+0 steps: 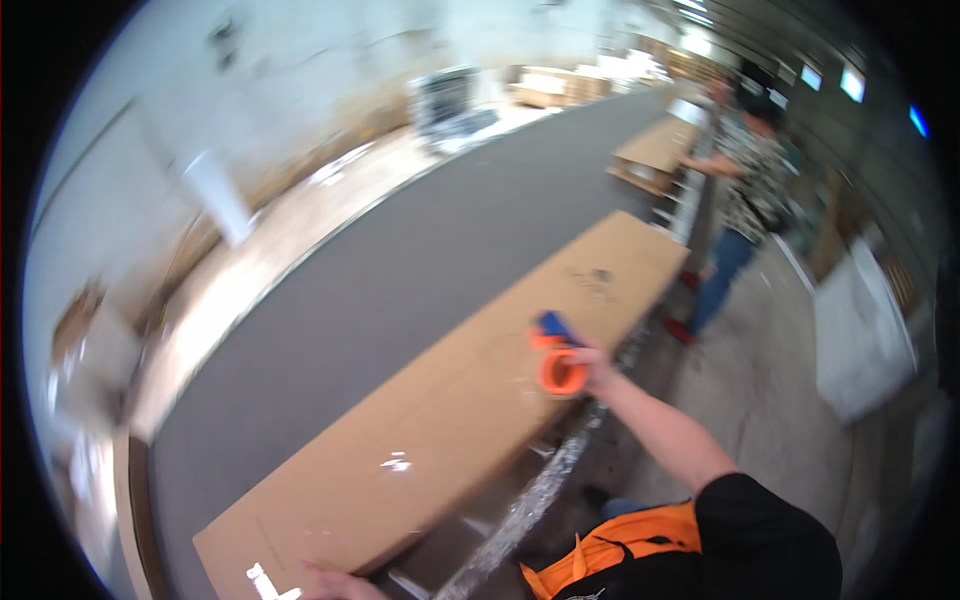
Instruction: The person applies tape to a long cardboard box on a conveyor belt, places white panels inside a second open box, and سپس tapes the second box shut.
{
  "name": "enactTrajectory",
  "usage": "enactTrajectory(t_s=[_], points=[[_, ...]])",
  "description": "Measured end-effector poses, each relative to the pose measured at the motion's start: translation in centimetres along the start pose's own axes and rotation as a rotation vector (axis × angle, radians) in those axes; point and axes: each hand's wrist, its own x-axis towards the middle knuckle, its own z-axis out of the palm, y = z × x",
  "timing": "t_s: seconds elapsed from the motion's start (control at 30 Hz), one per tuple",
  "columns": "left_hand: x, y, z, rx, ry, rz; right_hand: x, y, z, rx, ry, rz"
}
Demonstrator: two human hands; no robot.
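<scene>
A long flat cardboard box (450, 400) lies along the grey conveyor bench's (400, 270) near edge; the right hand (590, 368) grasps an orange tape dispenser (558, 362) there, and the left hand (335, 582) presses the box's near corner, its grip impossible to tell.

Long grey conveyor belt (400, 260) — 2 flat cardboard boxes, near (450, 420) and far (655, 150).

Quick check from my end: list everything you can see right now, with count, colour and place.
Long flat cardboard box: one, brown, lying along the near edge of the belt.
Wide conveyor belt: one, dark grey, running away to the upper right.
Orange and blue tape dispenser: one, over the box's right part.
Second flat cardboard box: one, brown, far down the line.
Co-worker in patterned top: one, standing at the far box.
Right hand: gripping the dispenser.
Left hand: at the box's near corner, lower edge.
</scene>
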Motion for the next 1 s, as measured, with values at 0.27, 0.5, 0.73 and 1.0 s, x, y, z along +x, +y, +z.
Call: enactTrajectory(t_s=[0.27,0.5,0.73,1.0], points=[[-13.6,23.9,5.4,-0.558,-1.086,0.271,6.1,-1.8,6.7,-0.352,0.162,0.000],[-31.7,20.7,-16.9,-0.830,-1.944,0.330,11.3,-9.8,-1.1,-0.109,-0.019,0.031],[-47.5,39.7,-29.8,-1.553,-2.152,0.190,16.7,-16.3,-11.4,-1.594,-0.085,-0.066],[-54.0,40.3,-28.1,-1.721,-1.780,0.583,19.4,-23.1,-25.2,-1.998,-0.057,0.263]])
